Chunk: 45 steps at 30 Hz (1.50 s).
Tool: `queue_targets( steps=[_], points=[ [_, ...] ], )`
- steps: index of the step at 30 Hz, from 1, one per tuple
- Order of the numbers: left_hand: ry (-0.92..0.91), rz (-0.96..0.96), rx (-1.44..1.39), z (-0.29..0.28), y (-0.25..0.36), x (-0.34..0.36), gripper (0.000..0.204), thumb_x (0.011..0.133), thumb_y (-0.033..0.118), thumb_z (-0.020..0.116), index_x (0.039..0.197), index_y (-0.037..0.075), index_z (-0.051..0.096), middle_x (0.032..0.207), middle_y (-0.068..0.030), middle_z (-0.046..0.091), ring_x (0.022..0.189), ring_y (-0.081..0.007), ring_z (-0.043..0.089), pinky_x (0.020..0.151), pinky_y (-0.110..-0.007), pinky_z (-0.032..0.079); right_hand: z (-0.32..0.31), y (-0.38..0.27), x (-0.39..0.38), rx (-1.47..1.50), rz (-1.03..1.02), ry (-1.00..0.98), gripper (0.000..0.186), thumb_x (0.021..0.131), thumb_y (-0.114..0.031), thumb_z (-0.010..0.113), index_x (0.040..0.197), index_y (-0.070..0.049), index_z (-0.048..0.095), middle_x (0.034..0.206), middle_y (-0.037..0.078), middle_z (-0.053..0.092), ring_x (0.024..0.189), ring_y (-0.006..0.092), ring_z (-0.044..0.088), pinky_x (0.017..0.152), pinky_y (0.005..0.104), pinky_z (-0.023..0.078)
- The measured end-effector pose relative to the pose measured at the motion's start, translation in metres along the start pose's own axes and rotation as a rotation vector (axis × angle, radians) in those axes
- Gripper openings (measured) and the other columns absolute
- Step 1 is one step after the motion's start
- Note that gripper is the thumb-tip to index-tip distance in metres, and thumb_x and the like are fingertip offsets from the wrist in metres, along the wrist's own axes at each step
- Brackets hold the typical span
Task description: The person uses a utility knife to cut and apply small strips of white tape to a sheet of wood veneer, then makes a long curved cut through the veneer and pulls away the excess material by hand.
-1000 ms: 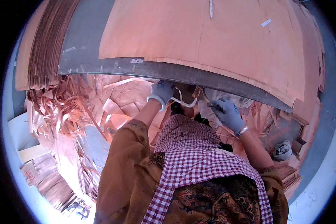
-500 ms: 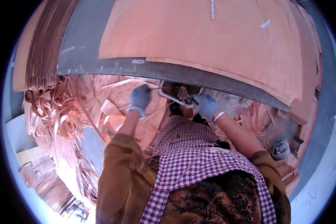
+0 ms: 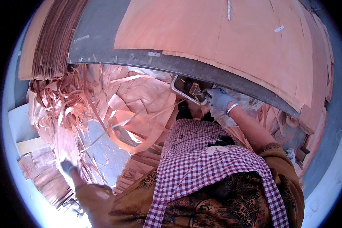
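Note:
My right hand (image 3: 219, 100), in a grey-blue glove, is closed at the rim of a white-edged tray (image 3: 175, 88) below the table edge. Its fingers are around the dark end of a brush-like tool with a tan-brown head (image 3: 194, 89), which lies over the tray. Far out to the left, my gloved left hand (image 3: 68, 167) hangs low beside pale veneer scraps; its fingers are blurred. Curled veneer strips (image 3: 140, 146) lie between my left arm and the tray.
Ahead, a dark table edge (image 3: 140, 60) carries broad sheets of orange-pink veneer (image 3: 216, 34). A stack of dark-edged veneer (image 3: 55, 41) stands at the far left. Tangled offcuts (image 3: 68, 100) cover the floor area below, and more sheets (image 3: 45, 178) lie stacked at lower left.
My left hand has swung from beside the tray far down to the left. A curled orange strip now shows in the middle. My right hand stays at the tray.

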State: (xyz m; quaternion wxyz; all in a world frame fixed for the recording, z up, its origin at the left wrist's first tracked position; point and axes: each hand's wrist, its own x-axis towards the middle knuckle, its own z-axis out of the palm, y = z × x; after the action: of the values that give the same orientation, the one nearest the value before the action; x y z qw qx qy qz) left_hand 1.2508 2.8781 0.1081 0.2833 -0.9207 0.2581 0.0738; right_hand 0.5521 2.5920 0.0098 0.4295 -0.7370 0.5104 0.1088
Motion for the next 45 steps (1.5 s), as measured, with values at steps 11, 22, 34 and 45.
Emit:
queue_targets(
  steps=[11, 22, 34, 45],
  points=[
    [0.298, 1.377, -0.362, -0.050, 0.501, -0.246, 0.012, 0.078, 0.009, 0.050, 0.080, 0.008, 0.062, 0.096, -0.0139, 0.062, 0.070, -0.0310, 0.062, 0.060, -0.040, 0.049, -0.007, -0.018, -0.015, -0.061, -0.039, -0.020, 0.028, 0.080, -0.023, 0.053, 0.103, -0.007, 0.057, 0.101, 0.022, 0.061, 0.093, 0.0383, 0.058, 0.079, 0.0424, 0.047],
    [0.295, 1.084, -0.591, -0.008, 0.428, -0.149, 0.013, 0.075, 0.005, 0.050, 0.084, 0.004, 0.059, 0.087, -0.0156, 0.059, 0.087, -0.0315, 0.057, 0.076, -0.042, 0.046, -0.006, 0.004, -0.020, -0.020, 0.077, 0.011, 0.030, 0.081, -0.019, 0.050, 0.109, -0.011, 0.056, 0.101, 0.019, 0.061, 0.093, 0.0368, 0.058, 0.079, 0.0421, 0.047],
    [0.074, 0.556, -0.109, -0.039, 0.196, -0.133, 0.022, 0.076, 0.017, 0.057, 0.095, 0.010, 0.065, 0.116, -0.0137, 0.056, 0.098, -0.0275, 0.057, 0.082, -0.037, 0.046, -0.055, -0.056, -0.055, -0.103, -0.328, -0.054, 0.032, 0.083, -0.019, 0.054, 0.114, -0.011, 0.056, 0.121, 0.018, 0.052, 0.111, 0.0320, 0.051, 0.090, 0.0420, 0.042],
    [0.349, 1.457, -0.754, -0.226, 0.347, -0.273, 0.010, 0.072, 0.009, 0.062, 0.082, 0.009, 0.063, 0.075, -0.0106, 0.055, 0.073, -0.0292, 0.052, 0.065, -0.039, 0.041, -0.110, -0.088, -0.097, 0.983, -0.450, -0.418, 0.029, 0.090, -0.020, 0.054, 0.106, 0.003, 0.057, 0.098, 0.005, 0.059, 0.088, 0.0127, 0.054, 0.082, 0.0272, 0.044]
  ],
)
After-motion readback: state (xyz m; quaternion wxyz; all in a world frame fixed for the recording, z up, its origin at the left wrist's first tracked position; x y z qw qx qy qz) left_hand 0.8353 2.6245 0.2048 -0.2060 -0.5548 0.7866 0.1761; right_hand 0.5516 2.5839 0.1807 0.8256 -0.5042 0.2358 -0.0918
